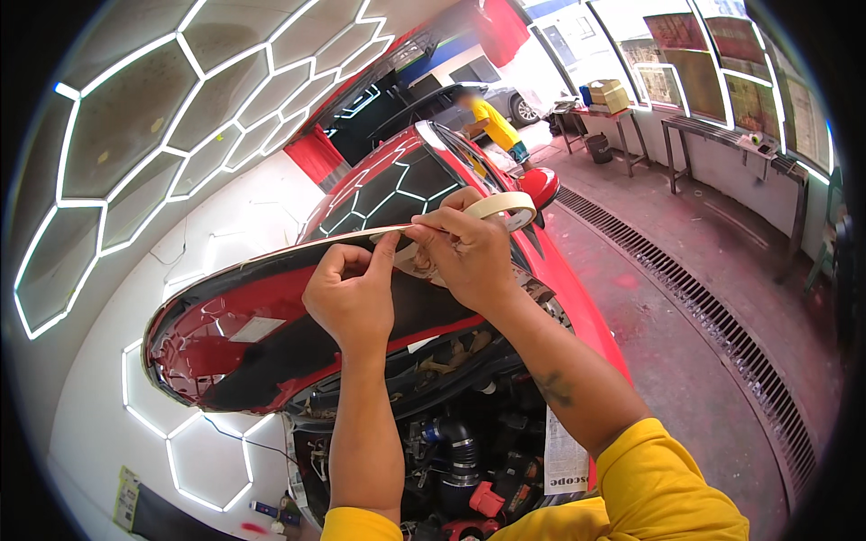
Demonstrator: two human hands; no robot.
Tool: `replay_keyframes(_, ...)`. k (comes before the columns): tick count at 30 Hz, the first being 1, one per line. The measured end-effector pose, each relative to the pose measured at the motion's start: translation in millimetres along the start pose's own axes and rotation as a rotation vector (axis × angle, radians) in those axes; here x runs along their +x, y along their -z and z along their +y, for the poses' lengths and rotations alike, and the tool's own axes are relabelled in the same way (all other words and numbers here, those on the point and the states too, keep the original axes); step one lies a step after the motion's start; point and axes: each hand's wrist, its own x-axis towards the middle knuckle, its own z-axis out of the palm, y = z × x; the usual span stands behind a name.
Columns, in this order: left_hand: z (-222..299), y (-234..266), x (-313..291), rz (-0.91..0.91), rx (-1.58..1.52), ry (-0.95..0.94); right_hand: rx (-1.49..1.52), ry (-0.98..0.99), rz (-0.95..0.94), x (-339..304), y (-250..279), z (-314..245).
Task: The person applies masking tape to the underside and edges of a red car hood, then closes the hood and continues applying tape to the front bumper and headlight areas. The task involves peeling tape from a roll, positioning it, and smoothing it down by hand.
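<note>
The raised hood (302, 353) of a red car stands before me, its red and black underside facing me. A pale strip of masking tape (311, 242) runs along its upper edge. My left hand (352, 298) pinches the strip at that edge between thumb and fingers. Just right of it, my right hand (471, 261) is closed with its fingertips at the same edge. A roll of cream masking tape (503, 206) sits against the back of its fingers. Part of the roll is hidden by the hand.
Below my forearms lies the open engine bay (451, 451), with newspaper (564, 455) along its right side. A person in a yellow shirt (494, 124) stands beyond the car's mirror (538, 187). A floor grate (686, 288) and metal tables (722, 133) are to the right.
</note>
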Motion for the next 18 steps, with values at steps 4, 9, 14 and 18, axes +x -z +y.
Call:
replay_keyframes(4, -8.1, 7.1, 5.8, 0.035, -0.082, 0.058, -0.123, 0.043, 0.046, -3.3, 1.0, 14.7)
replay_keyframes(9, -37.1, 20.8, -15.6, 0.091, -0.015, -0.045, -0.333, 0.039, -0.018, -39.7, 36.1, 8.0)
replay_keyframes(14, -14.4, 45.2, -72.7, -0.429, -0.199, -0.097, 0.168, -0.519, -0.401, -112.7, 78.3, -49.2)
replay_keyframes(18, -8.8, 60.2, -103.3, -0.590, -0.127, -0.361, 0.415, -0.443, -0.656, -120.9, 91.2, -62.2)
